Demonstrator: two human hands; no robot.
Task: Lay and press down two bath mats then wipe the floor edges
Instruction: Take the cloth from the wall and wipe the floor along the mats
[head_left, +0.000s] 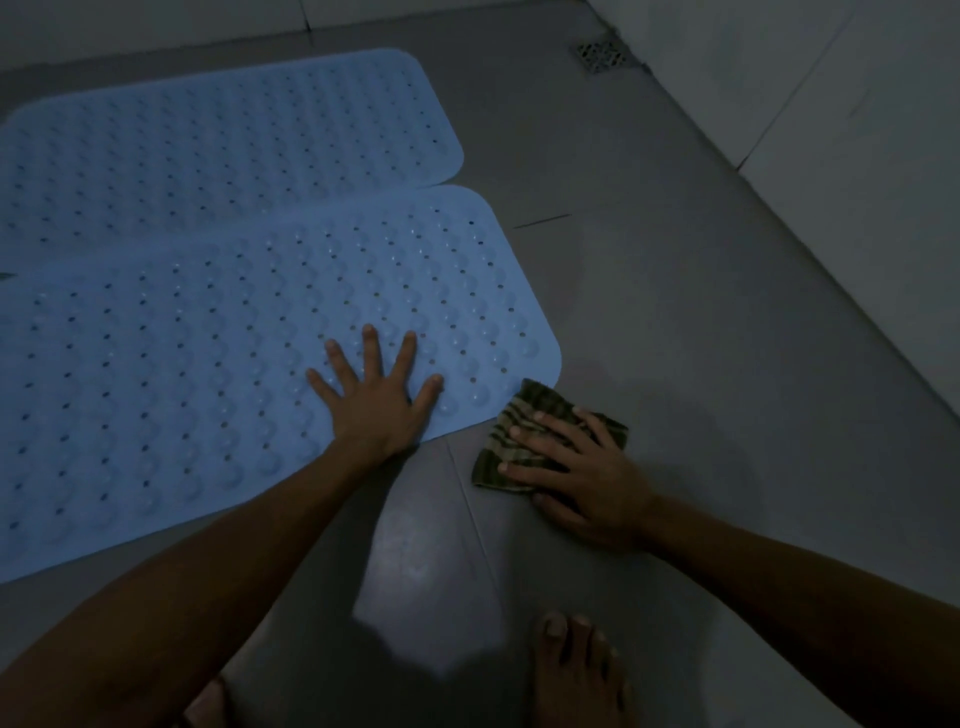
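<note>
Bare foot (576, 670) nearest, on grey tiled floor (675, 312). Right hand (587, 473) flat, fingers straight, presses striped green-brown folded cloth (519, 441) to floor just beside near corner of near blue perforated rubber bath mat (208, 364). Left hand (374, 389) spread flat on that mat, grasping nothing. Far blue mat (208, 145) touches it; both long axes run left-right. Floor edge by white wall (857, 130) lies right and ahead, unobstructed; right hand nearer. Metal drain grate (602, 54) in far corner.

Left hand (375, 396) flat, palm down, fingers straight and spread wide, arm reaching forward from lower left. Right hand (582, 470) palm down, fingers straight and slightly apart, pointing left, forearm entering from lower right. Bare right foot (576, 670) planted below, toes forward; toes of the other foot just visible at bottom edge
</note>
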